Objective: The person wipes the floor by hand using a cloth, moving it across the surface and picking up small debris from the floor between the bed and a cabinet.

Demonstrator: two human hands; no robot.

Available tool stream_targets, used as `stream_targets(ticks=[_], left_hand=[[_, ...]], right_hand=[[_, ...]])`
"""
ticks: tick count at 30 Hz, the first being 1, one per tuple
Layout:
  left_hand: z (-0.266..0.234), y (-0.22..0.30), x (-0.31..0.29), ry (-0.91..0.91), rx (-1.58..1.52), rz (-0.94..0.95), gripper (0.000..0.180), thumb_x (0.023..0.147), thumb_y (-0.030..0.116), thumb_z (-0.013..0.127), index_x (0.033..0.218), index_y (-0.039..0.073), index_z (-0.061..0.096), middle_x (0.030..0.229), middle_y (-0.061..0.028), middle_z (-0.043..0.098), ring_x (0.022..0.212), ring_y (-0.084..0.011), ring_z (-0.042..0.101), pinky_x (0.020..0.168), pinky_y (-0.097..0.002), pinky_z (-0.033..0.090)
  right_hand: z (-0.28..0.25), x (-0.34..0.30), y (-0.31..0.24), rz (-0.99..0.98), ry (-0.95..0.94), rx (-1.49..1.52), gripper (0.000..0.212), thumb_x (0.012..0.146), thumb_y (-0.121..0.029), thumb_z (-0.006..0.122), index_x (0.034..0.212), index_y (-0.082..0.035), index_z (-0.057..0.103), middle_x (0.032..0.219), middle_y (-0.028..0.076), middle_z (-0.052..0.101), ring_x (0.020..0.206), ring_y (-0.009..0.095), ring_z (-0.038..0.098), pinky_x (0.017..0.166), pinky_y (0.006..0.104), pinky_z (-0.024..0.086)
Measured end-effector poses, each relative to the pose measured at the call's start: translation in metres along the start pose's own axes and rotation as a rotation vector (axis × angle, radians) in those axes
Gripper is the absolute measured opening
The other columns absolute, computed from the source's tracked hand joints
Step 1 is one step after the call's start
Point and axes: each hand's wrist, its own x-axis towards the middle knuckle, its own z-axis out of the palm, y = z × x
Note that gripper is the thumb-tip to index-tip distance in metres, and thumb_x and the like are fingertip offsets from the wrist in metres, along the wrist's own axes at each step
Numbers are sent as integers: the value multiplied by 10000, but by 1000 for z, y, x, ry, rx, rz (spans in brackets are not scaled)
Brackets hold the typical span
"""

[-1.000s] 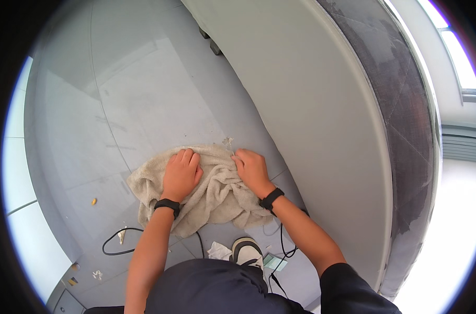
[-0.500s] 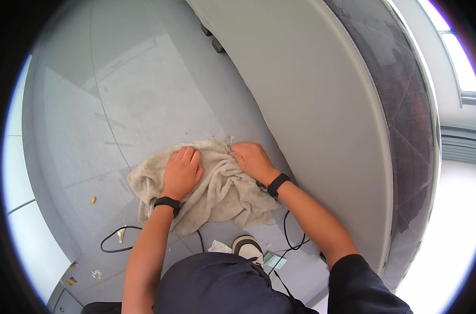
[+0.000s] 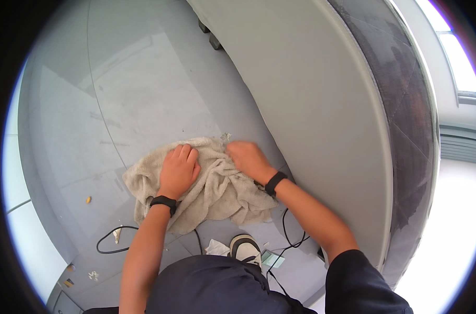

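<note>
A crumpled beige towel (image 3: pixel 212 193) lies spread on the grey tiled floor in front of me. On its upper middle rests my left hand (image 3: pixel 179 170), fingers curled down into the fabric. My right hand (image 3: pixel 247 159) is closed at the towel's far right edge, its fingertips slightly blurred and partly hidden. Just beyond those fingers sits a small clump of pale debris (image 3: pixel 226 137) on the floor. Each wrist wears a black band.
The grey side of a bed (image 3: pixel 311 104) rises close on the right. Black cable (image 3: pixel 112 250) loops near my shoe (image 3: pixel 245 248), beside a crumpled white tissue (image 3: pixel 217 247) and a pale green card (image 3: pixel 272 259). Small scraps (image 3: pixel 93 275) and an orange-brown bit (image 3: pixel 89 200) dot the left floor.
My right hand has shifted slightly at the towel's edge, and more of the debris clump shows beside it. My left hand stays in place on the towel. The view has moved a little.
</note>
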Motion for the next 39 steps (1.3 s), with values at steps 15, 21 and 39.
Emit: stream_targets(ticks=[15, 21, 39], left_hand=[[1, -1, -1, 4, -17, 12, 191, 807, 121, 651, 977, 68, 581, 1003, -91, 568, 967, -281, 569, 827, -413, 481], [-2, 6, 0, -57, 52, 28, 251, 812, 140, 658, 1051, 70, 622, 1059, -74, 588, 1009, -258, 572, 856, -391, 467], [-2, -95, 129, 145, 226, -86, 584, 967, 165, 531, 1519, 2, 429, 1613, -184, 389, 1490, -345, 357, 1223, -461, 288]], right_hand=[[-16, 0, -9, 362, 47, -180, 87, 863, -105, 681, 918, -44, 652, 919, 158, 674, 911, 368, 627, 769, 480, 491], [5, -80, -93, 390, 50, -236, 616, 894, -259, 723, 1439, -46, 531, 1511, 163, 455, 1362, 335, 450, 1075, 560, 363], [39, 193, 23, 119, 145, -492, 773, 997, -516, 529, 1539, 17, 389, 1622, 133, 375, 1499, 287, 328, 1230, 550, 229]])
